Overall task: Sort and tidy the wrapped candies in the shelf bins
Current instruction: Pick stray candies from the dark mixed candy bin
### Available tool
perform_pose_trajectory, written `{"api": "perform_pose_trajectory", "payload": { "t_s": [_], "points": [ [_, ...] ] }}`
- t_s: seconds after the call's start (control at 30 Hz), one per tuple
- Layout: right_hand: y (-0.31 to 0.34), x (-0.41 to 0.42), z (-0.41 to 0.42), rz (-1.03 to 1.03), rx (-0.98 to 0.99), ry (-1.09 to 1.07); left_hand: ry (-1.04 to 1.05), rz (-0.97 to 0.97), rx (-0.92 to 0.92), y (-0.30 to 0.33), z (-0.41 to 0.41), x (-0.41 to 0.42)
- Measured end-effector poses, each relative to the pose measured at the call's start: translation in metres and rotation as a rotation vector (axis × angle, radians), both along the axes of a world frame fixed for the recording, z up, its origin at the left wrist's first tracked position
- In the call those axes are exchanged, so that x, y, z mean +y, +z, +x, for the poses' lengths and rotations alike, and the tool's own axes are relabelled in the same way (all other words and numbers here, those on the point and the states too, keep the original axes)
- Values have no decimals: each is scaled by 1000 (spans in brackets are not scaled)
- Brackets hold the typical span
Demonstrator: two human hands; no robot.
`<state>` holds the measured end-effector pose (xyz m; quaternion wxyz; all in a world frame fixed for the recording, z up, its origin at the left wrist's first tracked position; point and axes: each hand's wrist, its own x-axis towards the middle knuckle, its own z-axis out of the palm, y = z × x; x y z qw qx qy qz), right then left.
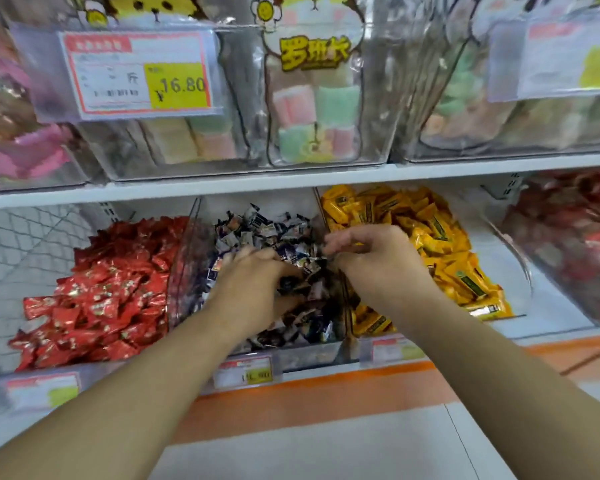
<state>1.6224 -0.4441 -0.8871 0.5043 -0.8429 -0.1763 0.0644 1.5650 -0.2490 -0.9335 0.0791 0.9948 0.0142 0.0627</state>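
Observation:
Three clear bins stand side by side on the lower shelf. The left one holds red wrapped candies (101,289), the middle one dark blue and silver wrapped candies (257,226), the right one yellow wrapped candies (430,230). Both my hands are in the middle bin (184,251). My left hand (253,289) lies on the dark candies with its fingers curled into the pile. My right hand (371,258) hovers at the divider beside the yellow bin, fingers bent and pinching a small yellow piece at its fingertips. Motion blur hides the finer detail of the grips.
The upper shelf (291,178) carries clear bins of pastel marshmallow packs (312,123) and a price tag reading 16.80 (142,74). Another bin of red-wrapped sweets (575,244) sits at the far right. Price labels (243,370) line the orange shelf edge.

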Motion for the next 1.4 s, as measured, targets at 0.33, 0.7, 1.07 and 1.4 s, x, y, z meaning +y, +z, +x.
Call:
{"api": "perform_pose_trajectory", "payload": {
  "t_s": [0.33, 0.7, 1.07, 1.4],
  "points": [
    [1, -9, -5, -27, -42, 119, 164, -3, -100, 8, 27, 24],
    [9, -7, -7, -21, -14, 97, 5, -188, -77, 26, -9, 17],
    [1, -5, -3, -36, -49, 83, -4, 103, 126, 27, 0, 19],
    [-1, -4, 1, -73, -71, 75, 170, -146, -47, 41, 11, 23]
  ]
}}
